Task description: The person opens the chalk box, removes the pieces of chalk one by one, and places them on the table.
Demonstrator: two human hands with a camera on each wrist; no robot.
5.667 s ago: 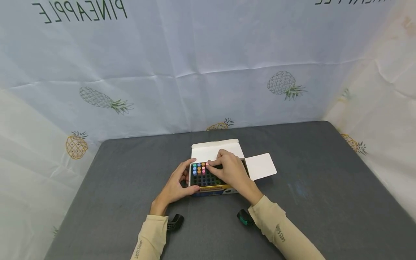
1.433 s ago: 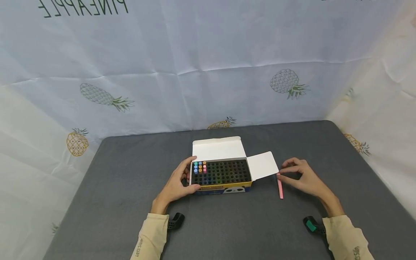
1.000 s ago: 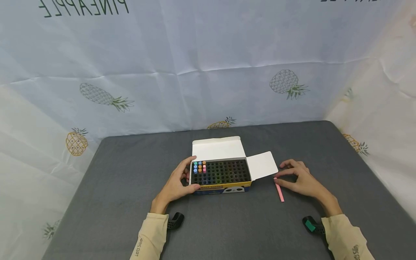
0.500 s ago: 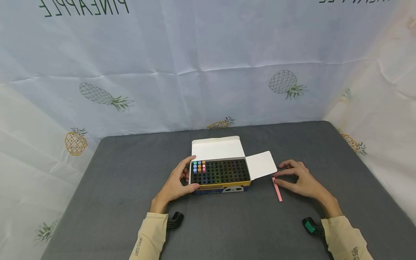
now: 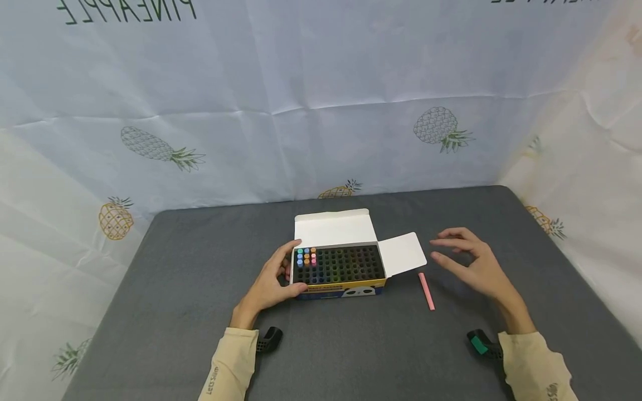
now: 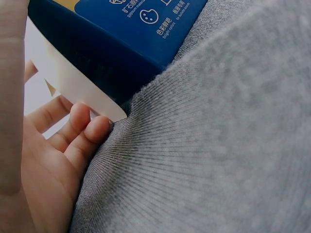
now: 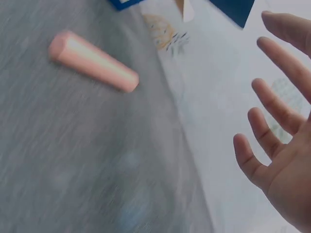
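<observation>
The box (image 5: 339,273) is steadied by the curled left hand (image 5: 271,281); the spread, empty right hand (image 5: 473,264) is best brought back — gently — past the chalk (image 5: 426,291).

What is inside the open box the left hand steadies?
The chalk box holds a dark grid of slots, with a few coloured chalk sticks standing at its left end. Whether the deeper slots hold anything is too dark to tell.

Head view looks down from above; wrist views sit close, sharing the box (image 5: 339,268).
</observation>
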